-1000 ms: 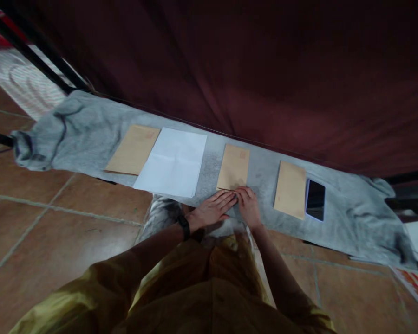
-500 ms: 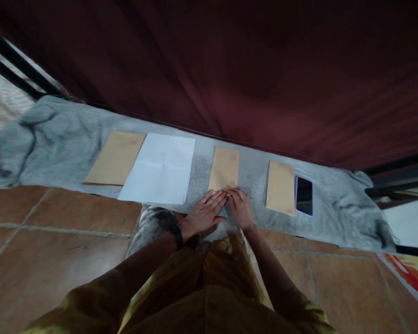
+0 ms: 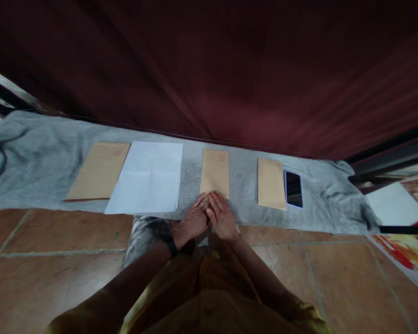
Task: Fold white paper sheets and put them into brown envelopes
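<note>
A brown paper envelope (image 3: 215,169) with a small red print lies in front of me on the grey cloth. My left hand (image 3: 196,218) rests at its near edge, fingers stretched out and flat. Beside it, my right hand (image 3: 224,219) lies with straight fingers on the same edge and partly over the left fingertips. The envelope's near edge is partly hidden under the fingers. Left of it is a stack of white paper (image 3: 148,178), overlapping larger brown envelopes (image 3: 97,171). A second narrow brown envelope (image 3: 271,183) lies to the right.
A phone (image 3: 294,189) with a dark screen sits right of the second narrow envelope. The grey cloth (image 3: 318,204) covers a long narrow surface. A dark red curtain (image 3: 209,83) hangs behind it. White paper (image 3: 395,204) and a colourful printed sheet (image 3: 404,255) are at the far right.
My right hand has moved in against my left, its fingers going from bent to straight over the left fingertips. The view has shifted slightly; the envelopes, paper and phone stay in place.
</note>
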Demonstrator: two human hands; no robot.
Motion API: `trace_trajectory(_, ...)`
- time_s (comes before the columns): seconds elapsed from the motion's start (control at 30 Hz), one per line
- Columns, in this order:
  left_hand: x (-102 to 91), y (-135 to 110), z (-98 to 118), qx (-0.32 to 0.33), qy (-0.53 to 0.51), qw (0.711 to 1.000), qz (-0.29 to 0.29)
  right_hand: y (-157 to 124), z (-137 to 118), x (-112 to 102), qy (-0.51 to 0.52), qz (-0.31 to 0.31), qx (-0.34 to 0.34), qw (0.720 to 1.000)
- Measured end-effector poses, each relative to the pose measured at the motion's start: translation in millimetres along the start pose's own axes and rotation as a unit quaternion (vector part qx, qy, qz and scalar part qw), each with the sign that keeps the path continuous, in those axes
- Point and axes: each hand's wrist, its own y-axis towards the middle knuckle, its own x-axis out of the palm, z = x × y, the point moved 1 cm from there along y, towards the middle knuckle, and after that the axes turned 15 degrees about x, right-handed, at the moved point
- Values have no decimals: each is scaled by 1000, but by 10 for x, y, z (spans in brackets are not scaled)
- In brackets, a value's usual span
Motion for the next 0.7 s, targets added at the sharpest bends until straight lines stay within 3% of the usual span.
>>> trace_trajectory(0.2,45,-24,-38,-24,-10,1000,8,-17,2,46,-53,1,34,998)
trace_trajectory(0.43,-69,-111,-82,-20,8,1000,14,-104,148,44,-109,26,42,993)
trace_trajectory(0.7,-35,-202,-96,-51,30,998,25,-166,295,-16,-130,58,64,988)
